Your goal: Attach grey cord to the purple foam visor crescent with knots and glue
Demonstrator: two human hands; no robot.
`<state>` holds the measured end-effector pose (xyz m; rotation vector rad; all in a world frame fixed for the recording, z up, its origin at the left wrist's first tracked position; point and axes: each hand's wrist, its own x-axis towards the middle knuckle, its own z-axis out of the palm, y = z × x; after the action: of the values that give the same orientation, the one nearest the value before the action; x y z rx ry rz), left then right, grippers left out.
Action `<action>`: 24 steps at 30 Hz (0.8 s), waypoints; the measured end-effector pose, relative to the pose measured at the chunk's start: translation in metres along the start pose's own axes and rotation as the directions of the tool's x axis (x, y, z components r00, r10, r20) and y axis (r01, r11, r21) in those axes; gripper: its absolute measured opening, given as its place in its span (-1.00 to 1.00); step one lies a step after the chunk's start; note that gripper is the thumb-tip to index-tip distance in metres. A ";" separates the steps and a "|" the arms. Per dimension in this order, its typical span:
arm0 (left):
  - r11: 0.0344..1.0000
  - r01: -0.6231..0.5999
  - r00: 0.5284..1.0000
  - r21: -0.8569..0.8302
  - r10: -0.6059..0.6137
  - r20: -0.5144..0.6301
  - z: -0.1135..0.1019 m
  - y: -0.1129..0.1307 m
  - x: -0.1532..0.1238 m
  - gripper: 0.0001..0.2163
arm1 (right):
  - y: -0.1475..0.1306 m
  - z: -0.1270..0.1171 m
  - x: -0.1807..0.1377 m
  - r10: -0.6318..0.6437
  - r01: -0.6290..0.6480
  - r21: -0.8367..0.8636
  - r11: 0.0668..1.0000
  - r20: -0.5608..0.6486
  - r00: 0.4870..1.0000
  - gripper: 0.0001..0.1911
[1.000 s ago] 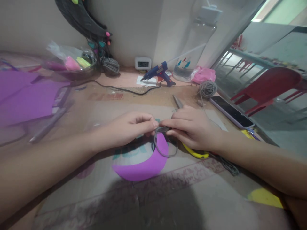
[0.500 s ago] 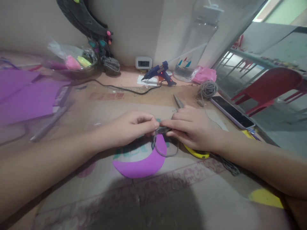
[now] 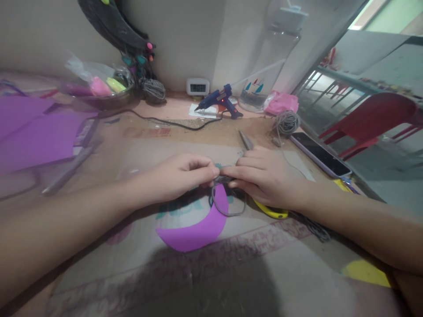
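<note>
A purple paper crescent [image 3: 198, 233] hangs in front of me, its upper tip between my two hands. Grey yarn [image 3: 224, 179] is wound round that tip, and a loop of it droops below. My left hand [image 3: 198, 171] is closed, thumb and forefinger pinching the yarn-wrapped end. From the other side my right hand [image 3: 261, 176] presses its fingers on the same wrapped yarn. Scissors with a yellow handle [image 3: 274, 212] lie under my right hand, their blade tip showing beyond the knuckles. The fingertips partly hide the wrapped part.
A blue glue gun [image 3: 220, 101] with a lit red light rests at the back beside a small clock [image 3: 198, 86]. At right are a yarn ball [image 3: 287, 123] and a phone [image 3: 320, 154]. Purple sheets [image 3: 36, 132] and a filled bowl [image 3: 102, 99] occupy the left.
The crescent's lower part has swung slightly downward. Both hands keep nearly the same place and grip on the yarn.
</note>
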<state>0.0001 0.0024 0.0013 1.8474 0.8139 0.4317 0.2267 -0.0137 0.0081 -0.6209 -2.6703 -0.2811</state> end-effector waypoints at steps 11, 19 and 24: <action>1.000 -0.010 1.000 -0.007 0.009 -0.021 0.000 -0.004 0.000 -0.69 | 0.000 -0.002 -0.002 0.031 -0.031 0.077 0.997 0.000 1.000 -0.66; 1.000 -0.001 1.000 0.003 0.001 -0.007 0.000 -0.003 0.000 -0.70 | 0.001 0.000 -0.002 0.009 -0.009 0.069 0.998 -0.004 1.000 -0.70; 1.000 -0.001 1.000 0.006 0.001 -0.007 0.000 -0.002 0.000 -0.69 | 0.000 0.000 -0.002 0.006 -0.006 0.070 0.998 0.001 1.000 -0.69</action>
<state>-0.0011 0.0029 -0.0004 1.8525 0.8199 0.4372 0.2287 -0.0145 0.0076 -0.6073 -2.6660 -0.1843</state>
